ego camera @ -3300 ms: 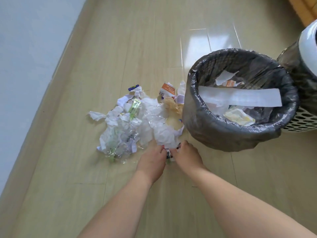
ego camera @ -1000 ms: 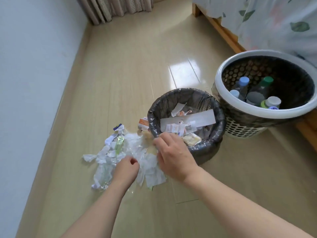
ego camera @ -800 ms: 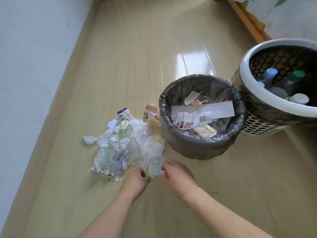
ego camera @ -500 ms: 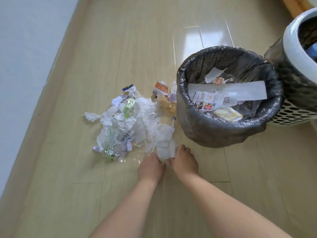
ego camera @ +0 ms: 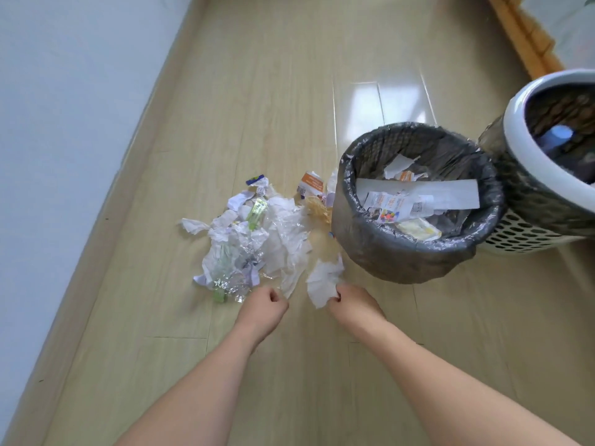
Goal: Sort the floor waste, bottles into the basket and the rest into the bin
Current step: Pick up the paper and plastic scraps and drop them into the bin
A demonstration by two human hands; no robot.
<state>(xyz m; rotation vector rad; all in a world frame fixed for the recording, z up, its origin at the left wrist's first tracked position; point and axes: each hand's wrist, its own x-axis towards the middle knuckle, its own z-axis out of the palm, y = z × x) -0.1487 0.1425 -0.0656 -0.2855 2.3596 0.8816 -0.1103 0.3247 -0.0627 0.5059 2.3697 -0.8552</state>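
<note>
Gripping: the right hand [ego camera: 352,302], at lower centre of the frame, is pinching the lower right edge of a white tissue [ego camera: 323,280] between curled fingers.
Tissue position: it is lying crumpled on the wooden floor [ego camera: 277,91], reaching up and left from the right hand, just below and left of the bin [ego camera: 415,201].
Left hand: the left hand [ego camera: 262,309] is sitting left of the right one with fingers curled in; whether it is holding anything I cannot tell. It is lying just below the near edge of the waste pile [ego camera: 254,239].
Waste pile look: it is spreading across the centre of the frame as torn white paper scraps, clear crinkled plastic film and a green and yellow wrapper [ego camera: 256,211], with a small green piece at its lower edge.
Far scraps: an orange and white packet [ego camera: 309,185] and a blue-topped scrap [ego camera: 256,180] are lying at the upper edge of the pile, the packet near the bin's left wall.
Bin look: lined with a black bag, it is standing at centre right, holding a long white paper strip, printed slips and a yellowish wrapper.
Basket: the white-rimmed perforated basket [ego camera: 515,130] is standing at the right edge, touching the bin; a blue bottle cap [ego camera: 561,134] is showing inside.
Writing: print is showing on the packet and the slips, too small to read.
</note>
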